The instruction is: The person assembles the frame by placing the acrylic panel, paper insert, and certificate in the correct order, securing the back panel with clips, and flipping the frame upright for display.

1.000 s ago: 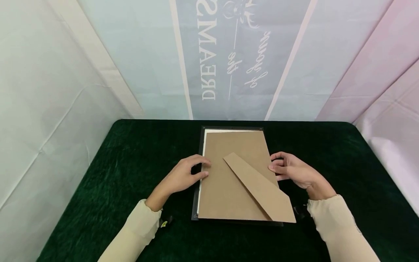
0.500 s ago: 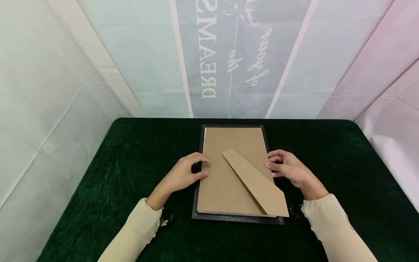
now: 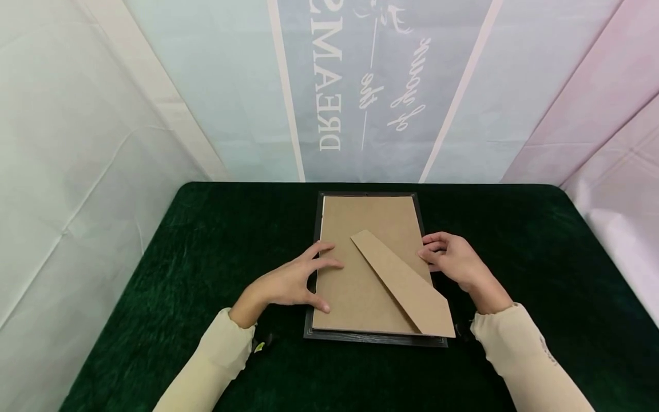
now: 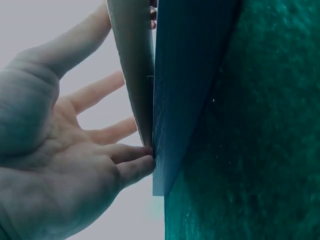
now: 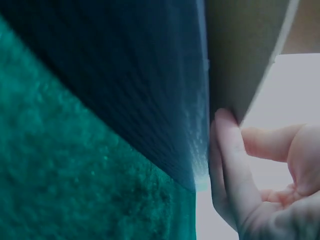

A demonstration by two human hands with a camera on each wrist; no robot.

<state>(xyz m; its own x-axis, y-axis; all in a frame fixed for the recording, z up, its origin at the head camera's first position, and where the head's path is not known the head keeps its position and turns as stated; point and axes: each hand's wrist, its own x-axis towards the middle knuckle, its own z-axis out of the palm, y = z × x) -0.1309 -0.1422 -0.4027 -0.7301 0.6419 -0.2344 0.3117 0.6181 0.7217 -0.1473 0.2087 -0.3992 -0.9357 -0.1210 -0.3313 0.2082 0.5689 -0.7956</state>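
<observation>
A black picture frame lies face down on the table, with a brown backing board over it. A tapered easel stand slants across the board. My left hand spreads its fingers and thumb over the board's left edge. In the left wrist view, the outer fingers of that hand reach the gap between board and frame. My right hand pinches the board's right edge between thumb and fingers. The right wrist view has its fingertips between the raised board and the frame.
Dark green velvety cloth covers the table. Behind it hangs a pale blue banner with mirrored lettering. White fabric encloses the left side, and pinkish fabric the right.
The backing board has shifted away and left, uncovering the frame's near edge; the white edge at its top is now covered. My left fingers have spread wider, while my right hand moved slightly left.
</observation>
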